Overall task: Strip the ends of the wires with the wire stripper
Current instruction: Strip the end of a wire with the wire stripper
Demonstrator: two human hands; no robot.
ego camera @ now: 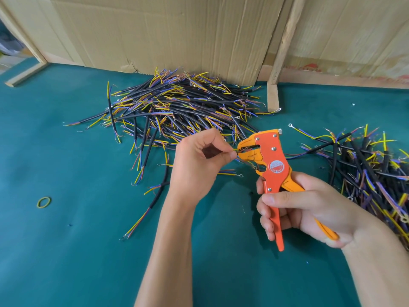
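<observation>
1. The right hand [305,209], nearest the camera, has its fingers [276,199] curled tightly round the two handles of the wire stripper [271,165].
2. The left hand [199,160] pinches a thin wire [301,154] between thumb and forefinger, fingertips [231,154] pressed together just beside the tool's head.
3. The green tabletop [66,251] carries a large pile of wires [181,107] against a cardboard sheet [166,29], and a second pile [371,173] at the right.
4. The wire stripper is orange with a yellow inner handle, a round red label and silver rivets; its beak points left, closed on the wire end.
5. A rubber band [44,202] lies alone at the left.
</observation>
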